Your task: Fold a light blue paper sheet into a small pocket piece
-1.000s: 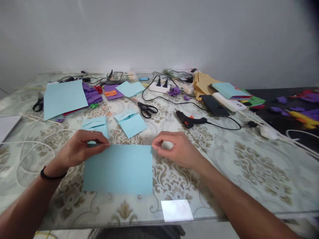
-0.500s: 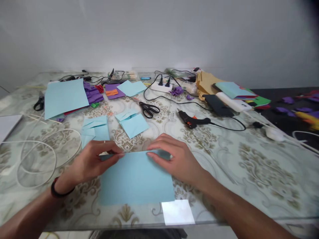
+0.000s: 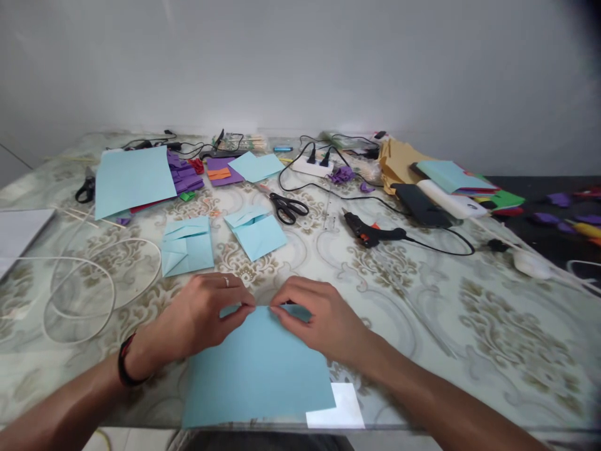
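Note:
A light blue sheet of paper [image 3: 263, 369] lies near the table's front edge, its far edge pinched in both hands. My left hand [image 3: 206, 316], with a ring and a dark wristband, grips that edge left of its middle. Close beside it, my right hand [image 3: 317, 313] pinches the same edge between thumb and fingers. Beyond my hands lie two folded light blue papers, one at the left [image 3: 188, 245] and one nearer the middle [image 3: 257, 235]. A small white piece [image 3: 345, 410] shows partly from under the sheet's right corner.
Black scissors [image 3: 288, 208] and a black glue gun [image 3: 370, 230] lie beyond my hands. A power strip [image 3: 312, 166] stands at the back. Stacked paper [image 3: 134, 181] and a looped white cable [image 3: 113, 294] are at the left, brown envelopes [image 3: 399, 160] at the back right.
Both hands have come closer together along the paper's far edge. The sheet has shifted toward the table's front edge and covers more of the white piece. The view has moved slightly.

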The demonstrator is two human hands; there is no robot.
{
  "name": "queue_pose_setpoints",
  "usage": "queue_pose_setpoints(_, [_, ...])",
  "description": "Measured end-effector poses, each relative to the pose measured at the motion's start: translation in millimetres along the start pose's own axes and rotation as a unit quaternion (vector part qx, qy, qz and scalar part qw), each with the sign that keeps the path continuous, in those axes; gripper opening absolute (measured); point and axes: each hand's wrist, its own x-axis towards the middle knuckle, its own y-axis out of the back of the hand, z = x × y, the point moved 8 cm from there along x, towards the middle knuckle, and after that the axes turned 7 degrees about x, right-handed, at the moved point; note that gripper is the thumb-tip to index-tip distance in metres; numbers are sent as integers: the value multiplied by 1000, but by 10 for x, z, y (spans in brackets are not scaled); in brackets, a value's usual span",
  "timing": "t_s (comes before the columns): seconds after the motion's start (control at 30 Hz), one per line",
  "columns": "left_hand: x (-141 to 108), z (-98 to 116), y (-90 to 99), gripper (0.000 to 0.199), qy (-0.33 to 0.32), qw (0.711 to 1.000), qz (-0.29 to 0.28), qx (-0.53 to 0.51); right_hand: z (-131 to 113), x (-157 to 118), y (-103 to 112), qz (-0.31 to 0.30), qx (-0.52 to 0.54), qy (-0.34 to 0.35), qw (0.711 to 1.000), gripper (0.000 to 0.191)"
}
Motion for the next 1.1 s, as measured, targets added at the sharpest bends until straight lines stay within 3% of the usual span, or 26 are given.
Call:
queue_pose_setpoints(0.2, [-8,-109,44,15,43,998,-12,-45,9,32,117,2,14,-34,999,13])
queue_pose_setpoints(0.33, [-11,-255,180,16,69,996,-17,-60,104,57,331,25,4,-63,998,12])
queue_pose_setpoints(0.5, [-46,-565,479,15,129,991,25,-12,366,91,621,50,-18,-106,993,11])
queue_pose_setpoints(0.63, [-70,-700,578,18,173,982,67,26,474,104,624,49,-16,-126,991,11])
queue_pose_setpoints(0.7, [-64,-629,538,16,155,983,88,40,457,105,533,38,-12,-128,991,10])
queue_pose_setpoints(0.83, [-50,-374,300,17,91,992,71,48,353,97,314,14,19,-118,993,10])
queue_pose_setpoints(1.0, [-59,-287,96,14,102,994,9,28,309,90,206,-4,28,-113,993,11])
queue_pose_setpoints(1.1, [-49,-252,53,16,99,995,-1,12,249,102,190,-2,-7,-69,998,9])
